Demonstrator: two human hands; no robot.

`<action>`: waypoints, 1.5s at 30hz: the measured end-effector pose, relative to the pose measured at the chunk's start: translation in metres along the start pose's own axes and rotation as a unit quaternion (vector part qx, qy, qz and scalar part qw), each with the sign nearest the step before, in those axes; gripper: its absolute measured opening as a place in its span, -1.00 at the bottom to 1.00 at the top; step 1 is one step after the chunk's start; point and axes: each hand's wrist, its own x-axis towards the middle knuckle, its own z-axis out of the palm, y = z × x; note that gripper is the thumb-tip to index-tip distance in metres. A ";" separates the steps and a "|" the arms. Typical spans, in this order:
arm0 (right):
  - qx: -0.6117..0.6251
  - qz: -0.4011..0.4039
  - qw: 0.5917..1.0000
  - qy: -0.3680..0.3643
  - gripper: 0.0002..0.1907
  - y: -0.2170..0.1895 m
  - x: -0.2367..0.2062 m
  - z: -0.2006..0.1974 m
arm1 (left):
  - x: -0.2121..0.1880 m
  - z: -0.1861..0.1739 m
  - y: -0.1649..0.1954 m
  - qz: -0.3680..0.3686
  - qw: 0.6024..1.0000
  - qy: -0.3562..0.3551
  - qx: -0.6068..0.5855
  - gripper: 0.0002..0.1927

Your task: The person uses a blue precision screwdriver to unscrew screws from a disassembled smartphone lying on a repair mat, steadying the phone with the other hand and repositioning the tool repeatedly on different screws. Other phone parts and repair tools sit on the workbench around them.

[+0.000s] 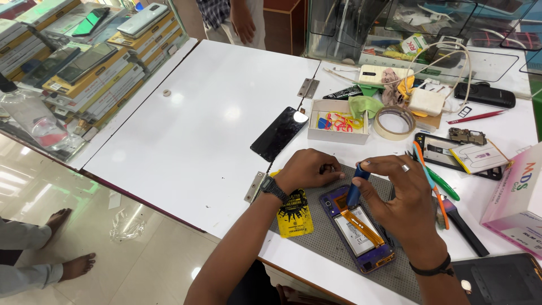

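Note:
An opened purple phone (361, 231) lies face down on a grey work mat (327, 240), its white battery and orange flex cable showing. My right hand (398, 195) is shut on a blue screwdriver (354, 191) held upright over the phone's top end. My left hand (307, 169), with a black watch at the wrist, rests curled at the top edge of the phone, fingers by the screwdriver tip. A yellow and black card (294, 213) lies on the mat under my left wrist.
A black phone screen (279, 133) lies on the white counter (209, 118). A small white box (337, 121) of coloured parts, a tape roll (394, 122), tools (437, 189), another opened phone (446, 152) and a pink box (516, 197) crowd the right. A person stands at the far edge; feet show lower left.

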 end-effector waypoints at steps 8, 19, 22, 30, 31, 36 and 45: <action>0.016 0.002 1.000 0.009 -0.72 -0.006 -0.002 0.003 | -0.004 -0.001 -0.001 -0.002 1.000 0.004 0.005 -0.69; 0.040 0.029 0.999 0.000 -0.70 -0.007 -0.002 0.004 | -0.004 -0.001 -0.003 0.000 1.000 0.002 0.009 -0.68; 0.050 0.041 0.998 -0.011 -0.69 -0.009 -0.001 0.003 | -0.003 0.000 -0.002 0.012 1.000 0.014 0.006 -0.69; -0.077 -0.010 0.997 -0.023 -0.40 0.015 0.000 0.006 | 0.015 0.012 -0.012 0.080 0.996 0.024 -0.027 -0.77; -0.069 0.010 0.997 -0.041 -0.39 0.019 -0.001 0.006 | 0.019 0.017 -0.013 0.088 0.996 0.025 -0.023 -0.78; -0.032 0.046 0.996 -0.070 -0.42 0.032 -0.011 0.006 | 0.029 0.028 -0.012 0.051 0.999 0.017 0.009 -0.79; -0.020 0.006 0.999 0.041 -0.45 0.045 -0.011 -0.003 | 0.039 0.028 0.008 0.037 0.999 0.021 0.002 -0.79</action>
